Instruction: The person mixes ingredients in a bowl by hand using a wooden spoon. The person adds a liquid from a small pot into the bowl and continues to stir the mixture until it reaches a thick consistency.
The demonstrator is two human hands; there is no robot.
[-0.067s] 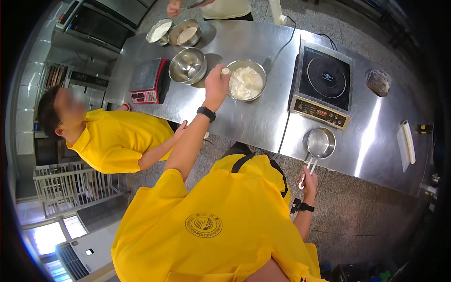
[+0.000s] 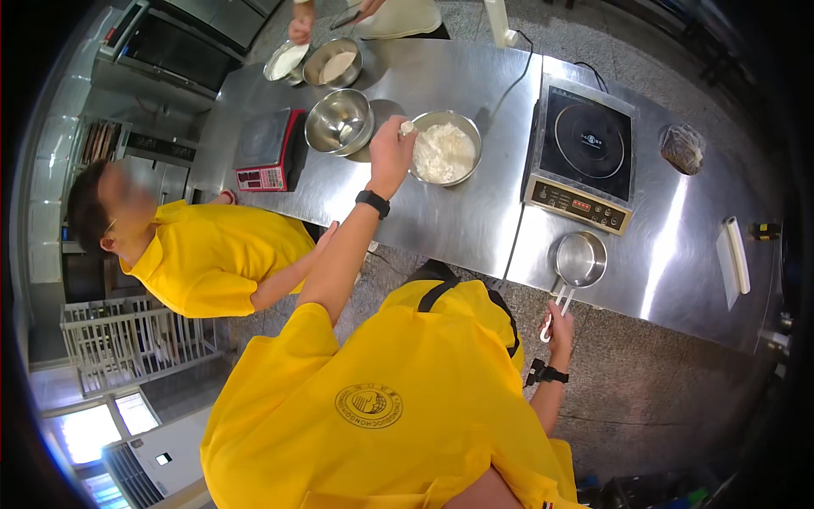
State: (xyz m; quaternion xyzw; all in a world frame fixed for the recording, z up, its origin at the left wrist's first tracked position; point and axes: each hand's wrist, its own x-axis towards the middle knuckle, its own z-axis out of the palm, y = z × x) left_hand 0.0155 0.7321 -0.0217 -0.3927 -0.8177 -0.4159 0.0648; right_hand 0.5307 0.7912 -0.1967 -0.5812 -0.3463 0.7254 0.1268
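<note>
My left hand (image 2: 391, 158) is closed at the left rim of a steel bowl (image 2: 471, 125) with lumpy white flour-like powder (image 2: 444, 153) in it. A small whitish end pokes out by its fingertips; what it belongs to is hidden. Low on the right, my right hand (image 2: 559, 329) closes round the white handle of a small steel saucepan (image 2: 581, 259). The pan rests near the front edge of the steel table, and nothing shows in it. Left of the flour bowl stands a shiny steel bowl (image 2: 339, 121) with no contents visible.
An induction cooker (image 2: 585, 148) stands right of the flour bowl, near a dark wrapped bag (image 2: 682, 149) and a white roll (image 2: 736, 254). A red scale (image 2: 263, 151) is at the left. A yellow-shirted person (image 2: 216, 254) stands there; another person's hand (image 2: 302, 25) is over the far bowls.
Across the table, the other person's hands have come nearer the far bowls, one with a dark flat object. My hands have hardly moved.
</note>
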